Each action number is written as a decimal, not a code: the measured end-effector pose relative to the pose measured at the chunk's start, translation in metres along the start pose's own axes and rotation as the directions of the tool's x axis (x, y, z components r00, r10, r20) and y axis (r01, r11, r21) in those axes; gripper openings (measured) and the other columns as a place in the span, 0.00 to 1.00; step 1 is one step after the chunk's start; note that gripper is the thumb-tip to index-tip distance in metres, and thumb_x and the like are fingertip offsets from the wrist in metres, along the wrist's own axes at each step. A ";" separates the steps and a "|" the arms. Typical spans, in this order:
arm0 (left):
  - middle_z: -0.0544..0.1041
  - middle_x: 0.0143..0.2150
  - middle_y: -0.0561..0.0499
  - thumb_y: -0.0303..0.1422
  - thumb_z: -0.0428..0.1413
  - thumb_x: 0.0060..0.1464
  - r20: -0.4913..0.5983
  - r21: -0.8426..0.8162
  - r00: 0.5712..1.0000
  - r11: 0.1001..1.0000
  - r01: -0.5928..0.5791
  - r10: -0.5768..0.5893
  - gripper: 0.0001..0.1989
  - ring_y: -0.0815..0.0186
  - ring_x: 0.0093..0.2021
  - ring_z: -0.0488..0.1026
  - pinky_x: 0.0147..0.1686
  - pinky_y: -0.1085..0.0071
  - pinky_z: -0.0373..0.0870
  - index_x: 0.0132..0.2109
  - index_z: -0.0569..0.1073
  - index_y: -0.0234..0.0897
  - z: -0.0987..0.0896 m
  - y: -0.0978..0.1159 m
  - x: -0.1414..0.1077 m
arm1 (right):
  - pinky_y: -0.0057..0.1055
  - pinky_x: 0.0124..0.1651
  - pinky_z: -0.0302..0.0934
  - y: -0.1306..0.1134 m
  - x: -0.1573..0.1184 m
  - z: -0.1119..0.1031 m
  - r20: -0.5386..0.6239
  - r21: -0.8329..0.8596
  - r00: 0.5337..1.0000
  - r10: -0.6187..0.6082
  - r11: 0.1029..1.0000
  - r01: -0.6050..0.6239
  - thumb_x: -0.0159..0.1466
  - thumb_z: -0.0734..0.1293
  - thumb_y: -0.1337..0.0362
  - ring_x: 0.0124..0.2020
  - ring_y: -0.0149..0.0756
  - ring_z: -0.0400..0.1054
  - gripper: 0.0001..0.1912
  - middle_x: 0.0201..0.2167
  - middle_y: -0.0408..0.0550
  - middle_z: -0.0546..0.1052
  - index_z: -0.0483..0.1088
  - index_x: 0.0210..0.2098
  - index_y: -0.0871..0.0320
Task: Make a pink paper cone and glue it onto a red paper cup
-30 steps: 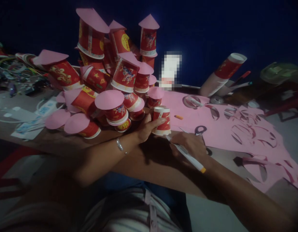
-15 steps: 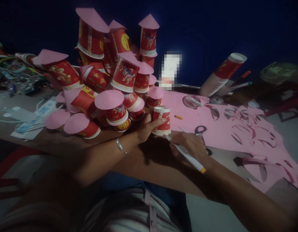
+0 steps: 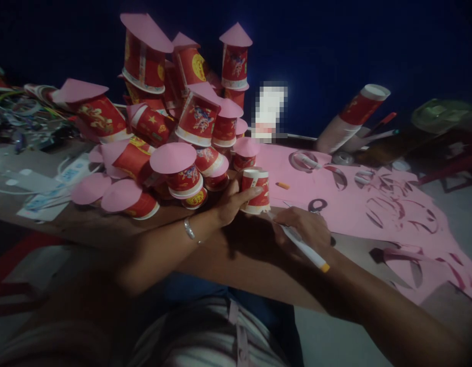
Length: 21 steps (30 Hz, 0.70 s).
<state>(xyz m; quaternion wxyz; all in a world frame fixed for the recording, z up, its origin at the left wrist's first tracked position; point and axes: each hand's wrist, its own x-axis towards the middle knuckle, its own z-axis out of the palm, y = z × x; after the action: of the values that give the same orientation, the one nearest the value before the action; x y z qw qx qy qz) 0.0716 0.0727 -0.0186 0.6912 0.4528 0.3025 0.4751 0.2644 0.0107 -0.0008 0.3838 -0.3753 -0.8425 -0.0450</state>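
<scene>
A red paper cup (image 3: 258, 196) with a white rim is upside down in my left hand (image 3: 234, 201), whose thumb lies across its side. Its lower edge looks white and ragged. My right hand (image 3: 307, 227) is closed around a slim white pen (image 3: 300, 247) with an orange end. The pen's tip points at the cup's lower edge, and I cannot tell whether they touch. Beyond my right hand lies an orange cap (image 3: 282, 185) on pink paper (image 3: 297, 196). Scissors (image 3: 317, 205) are partly hidden behind that hand.
Several red cups with pink cone tops (image 3: 174, 158) are piled at the left. A stack of paper cups (image 3: 354, 114) leans at the back right. Pink paper scraps (image 3: 400, 204) cover the table's right side. A power strip (image 3: 71, 171) and cables lie far left.
My right hand has shifted slightly right, drawing the pen's tip a little away from the cup's lower edge. My left hand and the cup have hardly moved.
</scene>
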 end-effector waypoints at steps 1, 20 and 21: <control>0.79 0.39 0.49 0.42 0.67 0.54 0.001 0.001 1.000 1.000 -0.001 0.001 0.22 0.61 0.37 0.79 0.36 0.66 0.77 0.50 0.71 0.38 0.000 0.000 0.000 | 0.27 0.31 0.66 0.000 0.000 -0.001 -0.007 0.008 1.000 -0.017 1.000 0.017 0.69 0.66 0.69 0.26 0.31 0.74 0.10 0.24 0.44 0.79 0.75 0.31 0.55; 0.79 0.33 0.50 0.44 0.67 0.54 0.033 0.004 0.999 1.000 0.010 -0.010 0.22 0.61 0.33 0.79 0.34 0.65 0.77 0.50 0.71 0.37 0.000 -0.001 -0.001 | 0.29 0.38 0.74 0.001 -0.004 0.006 -0.102 0.069 0.987 -0.127 0.989 0.134 0.66 0.70 0.72 0.32 0.35 0.80 0.06 0.30 0.44 0.83 0.75 0.39 0.54; 0.79 0.34 0.50 0.44 0.67 0.54 0.033 0.003 0.999 1.000 0.009 -0.009 0.22 0.61 0.33 0.79 0.35 0.65 0.77 0.50 0.71 0.37 0.000 -0.001 -0.001 | 0.29 0.37 0.74 0.001 -0.004 0.005 -0.103 0.070 0.988 -0.118 0.990 0.125 0.66 0.70 0.72 0.32 0.35 0.80 0.07 0.30 0.44 0.83 0.74 0.39 0.54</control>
<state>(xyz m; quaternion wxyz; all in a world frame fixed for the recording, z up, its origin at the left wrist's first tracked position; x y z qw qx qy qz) 0.0718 0.0716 -0.0193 0.6976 0.4603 0.2939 0.4638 0.2637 0.0112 -0.0077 0.4354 -0.3057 -0.8450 -0.0545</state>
